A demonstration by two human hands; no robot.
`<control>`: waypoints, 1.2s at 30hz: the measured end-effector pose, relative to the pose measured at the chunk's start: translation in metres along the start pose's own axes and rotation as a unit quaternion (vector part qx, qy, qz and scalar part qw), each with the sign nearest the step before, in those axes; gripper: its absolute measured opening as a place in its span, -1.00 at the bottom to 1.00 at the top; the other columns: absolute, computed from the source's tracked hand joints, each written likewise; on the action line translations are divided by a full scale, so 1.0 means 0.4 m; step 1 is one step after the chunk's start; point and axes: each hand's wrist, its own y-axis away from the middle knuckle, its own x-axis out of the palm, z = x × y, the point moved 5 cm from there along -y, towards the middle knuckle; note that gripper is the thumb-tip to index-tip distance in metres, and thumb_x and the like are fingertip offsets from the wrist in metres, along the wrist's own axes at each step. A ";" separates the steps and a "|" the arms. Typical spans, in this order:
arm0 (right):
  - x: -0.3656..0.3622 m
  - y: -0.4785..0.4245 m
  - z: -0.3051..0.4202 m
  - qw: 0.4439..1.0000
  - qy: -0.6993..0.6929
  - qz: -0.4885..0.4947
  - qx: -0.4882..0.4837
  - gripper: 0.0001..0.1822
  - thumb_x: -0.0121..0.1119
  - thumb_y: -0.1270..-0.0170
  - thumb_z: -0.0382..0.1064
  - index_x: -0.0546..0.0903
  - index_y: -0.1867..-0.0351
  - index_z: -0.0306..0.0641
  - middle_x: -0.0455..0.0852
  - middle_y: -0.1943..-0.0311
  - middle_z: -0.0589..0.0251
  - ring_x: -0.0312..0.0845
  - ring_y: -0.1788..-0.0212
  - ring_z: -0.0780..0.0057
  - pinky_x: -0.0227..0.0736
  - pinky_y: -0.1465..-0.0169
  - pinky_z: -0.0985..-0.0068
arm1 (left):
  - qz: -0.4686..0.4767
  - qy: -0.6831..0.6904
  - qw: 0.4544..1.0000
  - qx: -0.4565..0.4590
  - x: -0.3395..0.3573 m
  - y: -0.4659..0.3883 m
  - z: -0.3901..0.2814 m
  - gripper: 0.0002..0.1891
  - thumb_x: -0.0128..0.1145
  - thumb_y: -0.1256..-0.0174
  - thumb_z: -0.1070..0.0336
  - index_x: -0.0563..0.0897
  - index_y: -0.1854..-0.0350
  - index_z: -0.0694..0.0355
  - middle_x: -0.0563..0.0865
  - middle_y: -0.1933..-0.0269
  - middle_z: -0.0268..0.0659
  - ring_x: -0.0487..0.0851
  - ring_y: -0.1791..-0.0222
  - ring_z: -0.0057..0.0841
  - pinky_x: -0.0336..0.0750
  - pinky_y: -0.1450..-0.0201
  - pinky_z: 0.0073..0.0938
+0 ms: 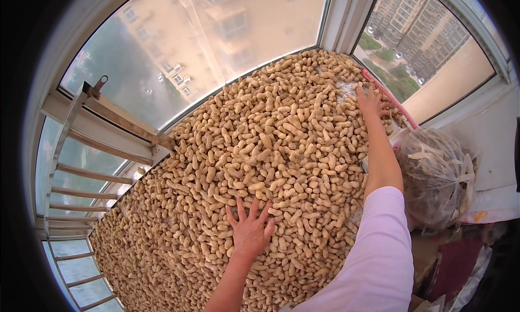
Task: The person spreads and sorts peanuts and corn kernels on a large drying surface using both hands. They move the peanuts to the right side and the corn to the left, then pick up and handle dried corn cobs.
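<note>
Unshelled peanuts (260, 145) cover a wide surface beside the windows in a thick, uneven layer. Palm down with the fingers apart, my left hand (250, 230) presses on the peanuts near the middle of the view, and its fingertips touch the shells ahead of it. My right hand (371, 101) reaches to the far right corner, its fingers spread over the peanuts at the edge. Just left of that hand, a pale patch of the surface (346, 90) shows between the shells. Neither hand grips anything that I can see.
A metal rack with bars (87, 169) stands along the left window. A pink tube (392, 99) runs along the right window's sill. At the right sits a clear plastic bag (436, 178) with dry scraps, above cardboard (430, 251) and a dark red item (453, 267).
</note>
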 end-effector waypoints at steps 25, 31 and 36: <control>-0.008 0.289 0.371 0.933 0.116 0.165 -0.298 -0.25 -0.27 -0.37 0.44 0.18 -0.52 0.26 0.06 -0.55 0.34 -0.14 -0.53 -0.20 -0.26 -0.45 -0.35 | -0.023 0.004 1.000 -0.001 -0.011 0.001 -0.003 -0.51 -0.11 -0.44 -0.07 0.46 -0.37 -0.14 0.33 -0.45 -0.25 -0.01 -0.52 0.11 -0.35 -0.48 0.34; -0.035 0.545 0.486 0.864 0.083 0.288 -0.404 -0.15 -0.30 -0.33 0.53 0.13 -0.54 0.17 0.02 -0.57 0.31 -0.17 -0.55 -0.16 -0.27 -0.49 -0.26 | -0.024 0.021 0.999 -0.009 -0.009 0.007 0.018 -0.50 -0.15 -0.47 -0.10 0.44 -0.39 -0.15 0.33 -0.45 -0.27 -0.03 -0.54 0.06 -0.38 -0.48 0.34; -0.041 0.548 0.697 0.878 0.019 0.182 -0.442 -0.13 -0.23 -0.29 0.54 0.11 -0.54 0.21 0.00 -0.56 0.21 -0.18 -0.56 -0.11 -0.21 -0.48 -0.28 | -0.039 0.010 0.999 0.004 -0.006 0.005 0.010 -0.50 -0.19 -0.48 -0.12 0.44 -0.39 -0.16 0.30 -0.48 -0.30 -0.04 -0.55 0.03 -0.38 -0.47 0.35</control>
